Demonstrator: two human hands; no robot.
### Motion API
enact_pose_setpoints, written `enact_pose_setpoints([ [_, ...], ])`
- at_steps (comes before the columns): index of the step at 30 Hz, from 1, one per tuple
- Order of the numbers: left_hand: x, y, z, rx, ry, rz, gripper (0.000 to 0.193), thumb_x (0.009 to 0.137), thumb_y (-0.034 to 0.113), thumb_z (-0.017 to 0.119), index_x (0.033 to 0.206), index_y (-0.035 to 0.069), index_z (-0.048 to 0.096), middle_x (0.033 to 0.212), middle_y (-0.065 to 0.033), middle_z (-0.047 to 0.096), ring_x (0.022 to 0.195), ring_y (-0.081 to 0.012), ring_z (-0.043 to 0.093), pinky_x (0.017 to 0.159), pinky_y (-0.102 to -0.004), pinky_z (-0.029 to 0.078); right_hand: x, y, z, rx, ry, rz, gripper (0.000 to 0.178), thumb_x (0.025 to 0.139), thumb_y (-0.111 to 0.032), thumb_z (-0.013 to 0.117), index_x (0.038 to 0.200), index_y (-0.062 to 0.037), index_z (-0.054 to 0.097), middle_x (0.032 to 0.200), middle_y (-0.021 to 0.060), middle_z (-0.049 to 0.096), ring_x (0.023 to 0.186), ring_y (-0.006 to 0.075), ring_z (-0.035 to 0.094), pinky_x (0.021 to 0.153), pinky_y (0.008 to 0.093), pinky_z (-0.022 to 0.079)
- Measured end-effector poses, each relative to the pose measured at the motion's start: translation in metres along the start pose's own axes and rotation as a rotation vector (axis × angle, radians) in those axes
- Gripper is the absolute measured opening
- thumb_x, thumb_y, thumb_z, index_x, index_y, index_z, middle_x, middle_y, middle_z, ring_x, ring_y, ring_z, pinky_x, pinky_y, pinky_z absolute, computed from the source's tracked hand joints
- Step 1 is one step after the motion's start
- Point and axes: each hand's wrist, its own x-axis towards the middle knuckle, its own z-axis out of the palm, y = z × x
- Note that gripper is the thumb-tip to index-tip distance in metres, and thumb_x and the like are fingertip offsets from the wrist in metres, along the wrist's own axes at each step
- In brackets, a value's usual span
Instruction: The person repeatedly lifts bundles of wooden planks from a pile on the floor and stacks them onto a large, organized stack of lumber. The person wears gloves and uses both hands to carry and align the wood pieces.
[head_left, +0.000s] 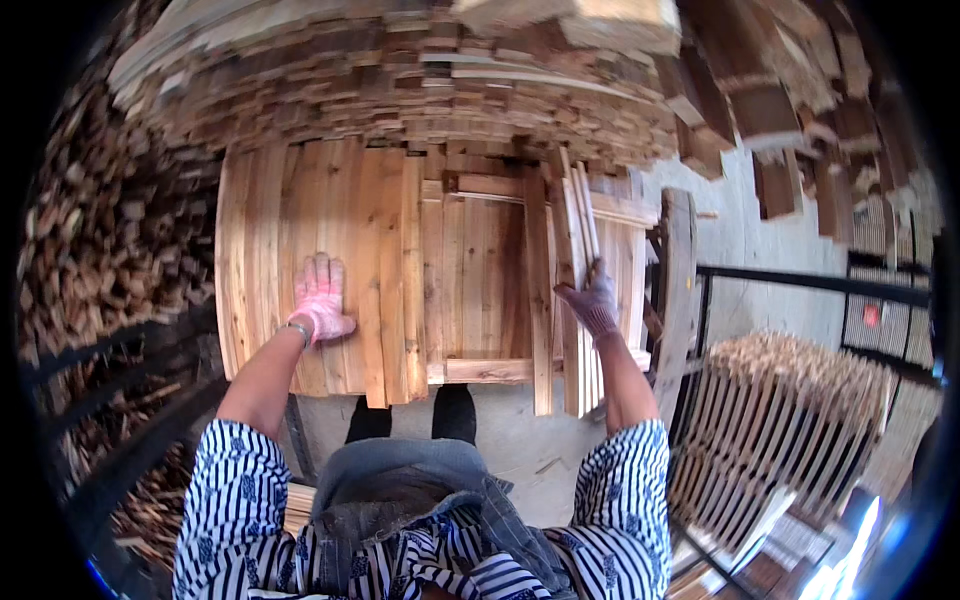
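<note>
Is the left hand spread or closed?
Spread: the left hand lies palm down on the boards, its fingers extended and thumb out to the side.

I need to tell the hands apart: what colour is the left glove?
The left glove is pink, seen best in the head view.

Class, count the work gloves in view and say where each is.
2. The pinkish glove is on the left hand, spread on the boards; the purplish glove is on the right hand, gripping the slats. No others show.
</note>
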Motion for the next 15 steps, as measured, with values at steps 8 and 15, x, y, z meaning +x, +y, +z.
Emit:
enact_pose_setpoints([
  [8, 0.011, -0.017, 0.022, -0.025, 0.076, 0.009, 0.108, 0.072, 0.049, 0.063, 0.150, 0.003, 0.003, 0.156, -0.0242, -0.004, 0.145, -0.0414, -0.007, 0.116, -0.0515, -0.002, -0.075, -0.063, 0.031, 1.334, -0.534, -0.037, 0.085, 0.083, -0.011, 0.073, 0.150, -0.0069, 0.020, 0.122, 0.0037, 0.056, 0.107, 0.0127, 0.055, 0.090, 0.0264, 0.049],
  [15, 0.008, -0.003, 0.008, 0.021, 0.084, 0.045, 0.107, 0.073, 0.049, 0.063, 0.150, 0.004, 0.005, 0.156, -0.0240, 0.001, 0.145, -0.0419, -0.003, 0.116, -0.0525, -0.001, -0.071, -0.166, 0.142, 0.959, -0.347, -0.160, 0.089, 0.086, -0.023, 0.069, 0.151, -0.0050, 0.011, 0.132, 0.0150, 0.051, 0.116, 0.0205, 0.054, 0.098, 0.0309, 0.044],
])
